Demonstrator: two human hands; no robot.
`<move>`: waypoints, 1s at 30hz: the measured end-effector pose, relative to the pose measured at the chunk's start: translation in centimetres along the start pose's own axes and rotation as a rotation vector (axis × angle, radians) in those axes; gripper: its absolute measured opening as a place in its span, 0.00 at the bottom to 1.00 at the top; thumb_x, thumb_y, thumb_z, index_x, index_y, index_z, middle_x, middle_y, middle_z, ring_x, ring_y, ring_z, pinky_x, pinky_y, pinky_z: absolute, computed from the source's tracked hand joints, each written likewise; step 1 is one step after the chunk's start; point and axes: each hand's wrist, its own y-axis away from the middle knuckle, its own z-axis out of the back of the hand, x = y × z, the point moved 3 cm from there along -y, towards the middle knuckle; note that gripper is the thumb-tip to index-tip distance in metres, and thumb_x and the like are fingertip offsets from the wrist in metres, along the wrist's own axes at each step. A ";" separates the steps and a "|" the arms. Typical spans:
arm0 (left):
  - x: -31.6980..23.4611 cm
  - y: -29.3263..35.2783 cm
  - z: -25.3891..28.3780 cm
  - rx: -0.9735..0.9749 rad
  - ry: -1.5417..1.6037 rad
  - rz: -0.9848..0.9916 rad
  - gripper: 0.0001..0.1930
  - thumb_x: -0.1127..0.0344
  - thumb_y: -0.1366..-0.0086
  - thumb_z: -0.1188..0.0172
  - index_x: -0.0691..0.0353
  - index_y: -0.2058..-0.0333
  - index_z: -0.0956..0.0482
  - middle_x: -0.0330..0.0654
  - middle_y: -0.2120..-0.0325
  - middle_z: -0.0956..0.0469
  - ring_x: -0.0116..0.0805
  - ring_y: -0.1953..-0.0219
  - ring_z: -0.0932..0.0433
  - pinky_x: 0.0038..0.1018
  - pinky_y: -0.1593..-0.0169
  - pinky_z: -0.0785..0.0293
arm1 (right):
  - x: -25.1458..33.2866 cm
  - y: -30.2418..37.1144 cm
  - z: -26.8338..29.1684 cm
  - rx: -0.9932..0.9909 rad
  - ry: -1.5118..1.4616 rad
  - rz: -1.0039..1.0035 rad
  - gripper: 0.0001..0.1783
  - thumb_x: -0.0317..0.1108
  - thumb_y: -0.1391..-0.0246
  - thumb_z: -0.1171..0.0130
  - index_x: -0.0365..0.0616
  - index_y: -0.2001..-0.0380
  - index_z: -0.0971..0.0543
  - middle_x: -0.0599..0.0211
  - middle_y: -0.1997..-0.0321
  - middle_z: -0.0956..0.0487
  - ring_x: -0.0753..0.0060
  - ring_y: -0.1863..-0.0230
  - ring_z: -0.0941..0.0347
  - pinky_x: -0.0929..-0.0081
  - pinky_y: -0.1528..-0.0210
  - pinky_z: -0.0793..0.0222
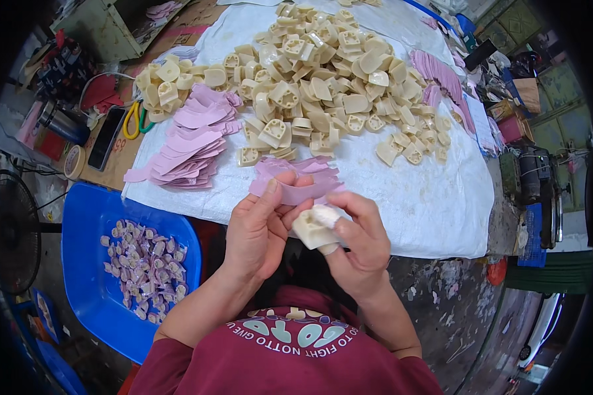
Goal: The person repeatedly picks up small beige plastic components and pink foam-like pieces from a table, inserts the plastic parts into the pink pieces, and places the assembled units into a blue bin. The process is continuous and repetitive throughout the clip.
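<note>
Between the thumb and fingers of my left hand is a curved pink cover piece. My right hand grips a cream plastic shoe heel, its hollow side partly showing; something white wraps one finger of that hand. The heel is just below the pink piece, and I cannot tell whether they touch. Right behind my fingers lies a small pile of pink pieces. A taller fanned stack of pink pieces is to the left. Farther back rises a large heap of cream heels.
A blue basin at the lower left holds many pink-covered heels. On the table's left are a phone, yellow-handled scissors, a tape roll and a flask. More pink pieces line the right edge.
</note>
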 end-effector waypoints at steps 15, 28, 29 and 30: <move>-0.3 1.7 -1.9 0.124 -0.118 -0.017 0.20 0.58 0.29 0.50 0.68 0.48 0.28 0.55 0.50 0.24 0.39 0.49 0.24 0.34 0.44 0.29 | 0.3 -0.2 0.9 -0.020 0.057 0.042 0.17 0.15 0.65 0.38 0.36 0.68 0.28 0.51 0.60 0.20 0.52 0.62 0.22 0.66 0.61 0.24; -1.4 1.3 -0.8 0.099 -0.623 -0.175 0.14 0.66 0.32 0.45 0.69 0.54 0.21 0.44 0.59 0.19 0.24 0.58 0.23 0.22 0.51 0.27 | 0.5 -1.6 1.2 0.178 0.393 0.022 0.15 0.23 0.71 0.38 0.42 0.73 0.27 0.62 0.70 0.27 0.58 0.68 0.31 0.63 0.63 0.38; -1.3 1.3 -0.5 0.095 -0.559 -0.125 0.14 0.66 0.32 0.45 0.69 0.53 0.21 0.43 0.59 0.19 0.24 0.58 0.23 0.22 0.52 0.27 | 0.5 -1.7 1.1 0.208 0.404 0.006 0.14 0.25 0.71 0.38 0.42 0.74 0.27 0.63 0.71 0.29 0.59 0.68 0.32 0.63 0.63 0.40; -1.1 1.3 -0.3 0.090 -0.495 -0.077 0.14 0.65 0.32 0.45 0.69 0.53 0.21 0.43 0.60 0.18 0.24 0.59 0.23 0.22 0.53 0.27 | 0.6 -1.8 1.0 0.228 0.419 -0.001 0.14 0.25 0.71 0.38 0.42 0.74 0.28 0.63 0.72 0.30 0.59 0.68 0.33 0.63 0.64 0.40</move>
